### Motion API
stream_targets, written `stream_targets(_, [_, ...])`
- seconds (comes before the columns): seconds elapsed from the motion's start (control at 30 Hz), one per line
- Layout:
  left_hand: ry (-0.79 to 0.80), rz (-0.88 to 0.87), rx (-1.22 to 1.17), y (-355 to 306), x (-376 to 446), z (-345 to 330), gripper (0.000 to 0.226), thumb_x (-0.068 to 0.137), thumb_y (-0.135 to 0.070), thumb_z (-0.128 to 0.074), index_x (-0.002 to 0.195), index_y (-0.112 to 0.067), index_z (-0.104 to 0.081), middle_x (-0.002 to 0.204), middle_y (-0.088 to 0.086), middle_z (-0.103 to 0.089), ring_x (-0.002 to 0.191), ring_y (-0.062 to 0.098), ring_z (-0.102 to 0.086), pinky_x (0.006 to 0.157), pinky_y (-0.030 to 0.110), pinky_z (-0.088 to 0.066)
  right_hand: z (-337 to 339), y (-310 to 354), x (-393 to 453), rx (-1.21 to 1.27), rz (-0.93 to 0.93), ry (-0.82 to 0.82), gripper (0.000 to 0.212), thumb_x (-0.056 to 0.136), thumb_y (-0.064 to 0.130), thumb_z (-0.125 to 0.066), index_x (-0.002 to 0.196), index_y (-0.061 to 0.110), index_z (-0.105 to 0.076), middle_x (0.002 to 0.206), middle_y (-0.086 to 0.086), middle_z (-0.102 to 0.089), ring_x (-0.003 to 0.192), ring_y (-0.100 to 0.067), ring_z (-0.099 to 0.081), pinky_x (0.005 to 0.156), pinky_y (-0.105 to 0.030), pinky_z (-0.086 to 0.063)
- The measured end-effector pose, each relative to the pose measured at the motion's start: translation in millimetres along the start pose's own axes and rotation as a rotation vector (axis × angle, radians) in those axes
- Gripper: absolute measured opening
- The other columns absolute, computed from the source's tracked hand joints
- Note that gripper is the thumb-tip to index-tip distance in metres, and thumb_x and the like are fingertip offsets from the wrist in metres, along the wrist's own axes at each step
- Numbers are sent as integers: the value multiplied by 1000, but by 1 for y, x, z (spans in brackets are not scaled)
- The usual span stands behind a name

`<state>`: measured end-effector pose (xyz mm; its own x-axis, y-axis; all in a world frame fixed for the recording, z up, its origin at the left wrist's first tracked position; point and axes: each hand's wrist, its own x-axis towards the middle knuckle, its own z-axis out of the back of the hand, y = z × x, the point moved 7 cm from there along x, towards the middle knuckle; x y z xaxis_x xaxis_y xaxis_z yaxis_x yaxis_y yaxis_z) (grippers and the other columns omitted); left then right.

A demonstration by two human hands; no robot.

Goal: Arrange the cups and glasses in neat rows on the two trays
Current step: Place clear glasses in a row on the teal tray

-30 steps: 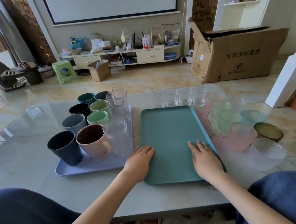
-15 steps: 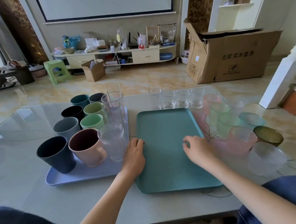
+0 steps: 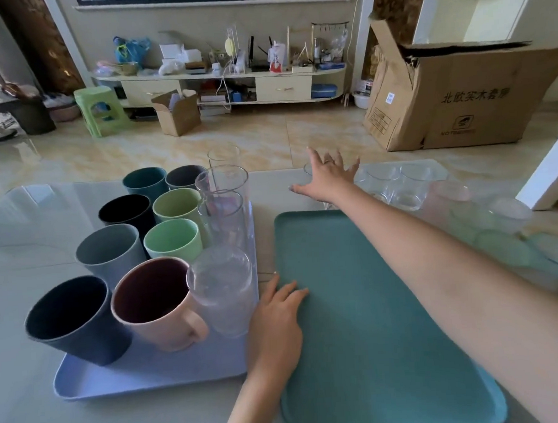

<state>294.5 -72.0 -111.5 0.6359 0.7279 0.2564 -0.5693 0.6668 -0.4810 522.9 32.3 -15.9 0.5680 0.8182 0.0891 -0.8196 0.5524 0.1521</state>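
Head view: right hand [image 3: 326, 179] spread, empty, beyond teal tray [image 3: 375, 320] far edge, near clear glasses [image 3: 397, 187]. Left hand [image 3: 277, 312] flat on tray's left edge. Advise gripping nearest glass low, keeping tray steadied.

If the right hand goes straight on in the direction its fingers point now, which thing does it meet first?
Probably the nearest of the small clear glasses beyond the green tray; the right hand, fingers spread, partly hides it, so depth is uncertain.
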Motion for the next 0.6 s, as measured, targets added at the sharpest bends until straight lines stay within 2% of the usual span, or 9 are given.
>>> stream_targets(0.1, [-2, 3, -12, 1, 0, -1, 66, 77, 9, -37, 130, -27, -52, 140, -13, -47, 143, 11, -19, 112, 19, -18, -4, 4, 10, -81, 29, -56, 70, 79, 56, -61, 136, 25, -35, 144, -11, -38, 137, -30, -30, 113, -62, -1])
stream_targets(0.17, [4, 10, -15, 1, 1, -1, 65, 78, 9, -36, 130, -27, -52, 140, -12, -48, 143, 12, -19, 112, 20, -19, -2, 8, 9, -88, 88, -101, 62, 81, 44, -66, 132, 23, -39, 139, -11, -42, 130, -32, -38, 115, -54, -10])
stream_targets(0.2, [7, 10, -12, 1, 1, -1, 65, 78, 8, -36, 130, -27, -52, 141, -13, -47, 143, 12, -19, 112, 20, -19, -1, 10, 8, -60, 120, -101, 61, 81, 40, -68, 131, 22, -41, 137, -12, -43, 126, -32, -40, 113, -50, -20])
stream_targets(0.27, [11, 13, -12, 0, 1, 0, 65, 79, 8, -36, 131, -28, -52, 141, -13, -47, 143, 12, -19, 112, 20, -20, 3, 12, 1, 31, 181, -84, 58, 79, 34, -72, 128, 20, -45, 130, -11, -45, 121, -32, -39, 98, -42, -39])
stream_targets(0.3, [12, 16, -16, 0, 0, 0, 65, 79, 8, -36, 131, -27, -52, 141, -13, -47, 143, 12, -19, 112, 20, -20, 6, 12, -5, 77, 214, -92, 56, 78, 32, -73, 126, 20, -47, 128, -11, -45, 120, -31, -37, 92, -41, -43])
stream_targets(0.37, [15, 16, -26, -2, -1, 2, 65, 78, 9, -36, 131, -26, -52, 141, -11, -47, 143, 13, -19, 112, 21, -21, 20, 13, -18, 201, 280, -199, 53, 78, 28, -73, 126, 20, -51, 126, -11, -45, 121, -31, -35, 89, -39, -43])
stream_targets(0.47, [9, 15, -31, -3, 1, 3, 63, 78, 9, -37, 129, -24, -54, 140, -9, -50, 143, 16, -21, 111, 23, -24, 45, 14, -41, 416, 325, -392, 55, 74, 28, -77, 123, 17, -55, 125, -11, -49, 118, -31, -40, 91, -31, -35])
stream_targets(0.5, [12, 19, -32, -4, 0, 4, 63, 78, 9, -37, 128, -24, -55, 139, -8, -50, 143, 16, -22, 111, 23, -24, 48, 16, -46, 443, 344, -374, 57, 71, 29, -79, 122, 18, -55, 126, -11, -50, 119, -31, -42, 93, -31, -34])
stream_targets(0.6, [24, 23, -41, -3, -1, 4, 62, 79, 8, -37, 129, -24, -54, 140, -8, -50, 143, 15, -20, 111, 22, -23, 37, 32, -57, 446, 405, -163, 61, 68, 27, -82, 123, 19, -56, 131, -11, -51, 123, -29, -44, 99, -29, -33])
